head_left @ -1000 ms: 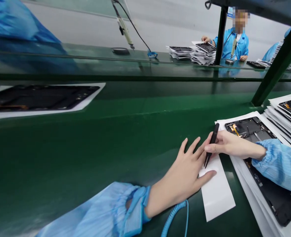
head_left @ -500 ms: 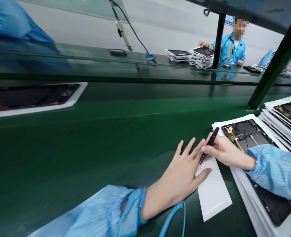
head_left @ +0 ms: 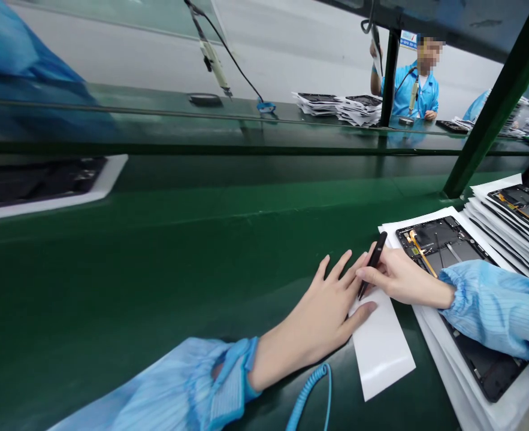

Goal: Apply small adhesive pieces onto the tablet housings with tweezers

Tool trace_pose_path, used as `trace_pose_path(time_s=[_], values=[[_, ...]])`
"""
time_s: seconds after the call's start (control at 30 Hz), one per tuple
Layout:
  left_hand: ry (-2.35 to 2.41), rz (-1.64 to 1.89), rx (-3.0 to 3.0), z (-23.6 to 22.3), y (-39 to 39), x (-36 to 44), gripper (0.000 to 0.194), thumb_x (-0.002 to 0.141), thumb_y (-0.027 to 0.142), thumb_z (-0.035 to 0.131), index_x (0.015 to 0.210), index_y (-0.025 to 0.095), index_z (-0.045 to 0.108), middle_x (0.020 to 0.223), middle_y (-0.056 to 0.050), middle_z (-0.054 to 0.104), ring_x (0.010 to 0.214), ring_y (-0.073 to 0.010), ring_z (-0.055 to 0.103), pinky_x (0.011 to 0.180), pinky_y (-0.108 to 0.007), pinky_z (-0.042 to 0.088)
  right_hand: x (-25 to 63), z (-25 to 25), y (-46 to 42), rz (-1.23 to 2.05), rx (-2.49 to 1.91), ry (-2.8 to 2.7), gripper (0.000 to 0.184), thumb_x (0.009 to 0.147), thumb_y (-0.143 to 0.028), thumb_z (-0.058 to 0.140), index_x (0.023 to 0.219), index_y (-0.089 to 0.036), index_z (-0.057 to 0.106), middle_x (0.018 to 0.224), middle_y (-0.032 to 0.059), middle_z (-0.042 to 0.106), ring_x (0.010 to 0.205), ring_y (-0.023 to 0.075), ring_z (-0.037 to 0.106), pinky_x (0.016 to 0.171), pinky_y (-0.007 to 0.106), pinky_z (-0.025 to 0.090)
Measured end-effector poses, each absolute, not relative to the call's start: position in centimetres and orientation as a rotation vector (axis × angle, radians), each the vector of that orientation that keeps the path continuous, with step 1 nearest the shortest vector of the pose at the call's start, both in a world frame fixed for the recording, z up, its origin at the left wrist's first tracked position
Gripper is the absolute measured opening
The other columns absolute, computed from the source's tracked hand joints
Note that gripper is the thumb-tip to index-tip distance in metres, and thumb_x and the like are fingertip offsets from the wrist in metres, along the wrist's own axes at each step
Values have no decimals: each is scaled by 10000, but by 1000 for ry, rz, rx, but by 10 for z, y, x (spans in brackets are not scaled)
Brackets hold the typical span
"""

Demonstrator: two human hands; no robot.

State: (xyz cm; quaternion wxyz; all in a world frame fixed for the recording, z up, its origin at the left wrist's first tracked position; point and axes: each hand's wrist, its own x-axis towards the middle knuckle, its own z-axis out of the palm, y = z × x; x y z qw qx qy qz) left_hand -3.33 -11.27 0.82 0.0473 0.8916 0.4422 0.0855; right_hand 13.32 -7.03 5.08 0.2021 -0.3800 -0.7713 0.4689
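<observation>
My left hand (head_left: 325, 311) lies flat with fingers spread, partly on a white slip of paper (head_left: 383, 353) on the green bench. My right hand (head_left: 396, 275) is closed around black tweezers (head_left: 375, 258), held at a slant with the tip down at the upper part of the slip, beside my left fingers. What the tip touches there is too small to make out. Under my right forearm is an open black tablet housing (head_left: 441, 242) with an orange flex cable, resting on a stack of white sheets (head_left: 435, 347).
Another stack of sheets and housings (head_left: 502, 221) stands at the far right near a green post (head_left: 484, 114). A blue coiled cord (head_left: 307, 395) hangs by my left wrist. A housing on paper (head_left: 44, 179) lies at the left. Across the bench, a co-worker (head_left: 419, 90) sits behind stacks.
The view has shifted slightly, moving the scene left. Both my hands keep their place on the slip. The co-worker's hand has risen from the stack and holds something up.
</observation>
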Motion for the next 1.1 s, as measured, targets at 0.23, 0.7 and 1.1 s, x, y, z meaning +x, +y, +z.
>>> trace_pose_path(time_s=[0.23,0.7,1.1], values=[[1414,206,2696,14,-114,-31,598,968,514,344,1437,144,356,1506,-168,309,1378,-453,234,1038,-693,285,132,55,-71,1300,-1066,-2174,147,910,-133,512,811,-190,420,688,42,629,684,245,705,603,304,544],[1349,166,2689,17,-114,-31,597,1008,483,224,1467,101,252,1527,-191,240,1411,-414,158,1076,-672,243,132,53,-71,1194,-1092,-2160,161,856,-95,533,758,-188,446,656,27,629,663,213,674,559,264,499],[1376,96,2647,23,-115,-28,627,977,499,352,1447,89,293,1529,-191,235,1410,-430,140,1087,-670,224,133,52,-71,1257,-1094,-2113,159,860,-92,519,761,-194,447,639,9,626,635,195,680,556,249,508]])
